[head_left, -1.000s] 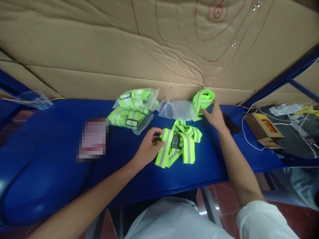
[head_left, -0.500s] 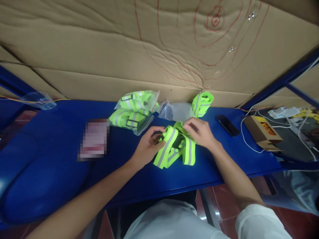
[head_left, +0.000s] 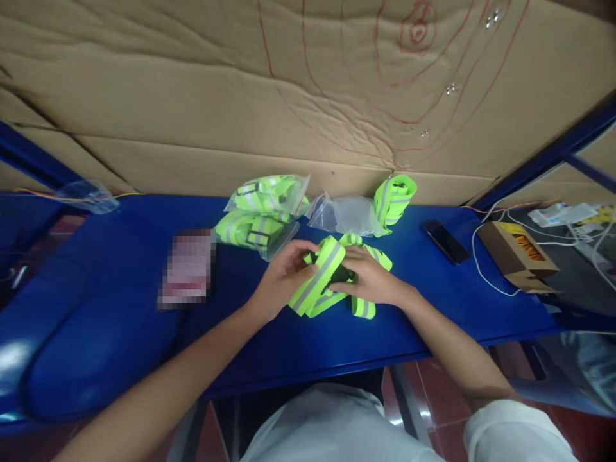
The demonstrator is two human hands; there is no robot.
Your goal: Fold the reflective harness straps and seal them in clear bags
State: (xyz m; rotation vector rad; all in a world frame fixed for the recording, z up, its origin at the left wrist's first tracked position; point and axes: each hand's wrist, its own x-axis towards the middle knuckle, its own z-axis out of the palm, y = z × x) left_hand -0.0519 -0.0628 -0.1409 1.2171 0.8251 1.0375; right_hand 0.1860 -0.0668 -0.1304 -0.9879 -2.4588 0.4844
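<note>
Between my hands is a neon yellow-green reflective strap (head_left: pixel 315 282) with a grey stripe, gathered in loops above the blue table. My left hand (head_left: pixel 285 273) grips its left loops, thumb in front and fingers behind. My right hand (head_left: pixel 368 274) is closed on the strap's middle, by a dark piece that is partly hidden. Loose ends of the strap hang to the right, below and beyond my right hand. Past my hands lie two clear bags of similar straps (head_left: pixel 257 215), a clear plastic bag (head_left: pixel 349 215) and a rolled strap (head_left: pixel 394 200).
A blue table (head_left: pixel 240 359) runs up to a cardboard wall (head_left: pixel 192 83) with red drawn lines. A blurred-out flat item (head_left: pixel 187 268) lies at left, a clear plastic cup (head_left: pixel 91 196) farther back. On the right are a black phone (head_left: pixel 445 242), an open cardboard box (head_left: pixel 517 256) and white cables.
My right hand has moved left and down from the strap's far right side into its middle. The left hand still holds the loops, and the strap's right part has shifted.
</note>
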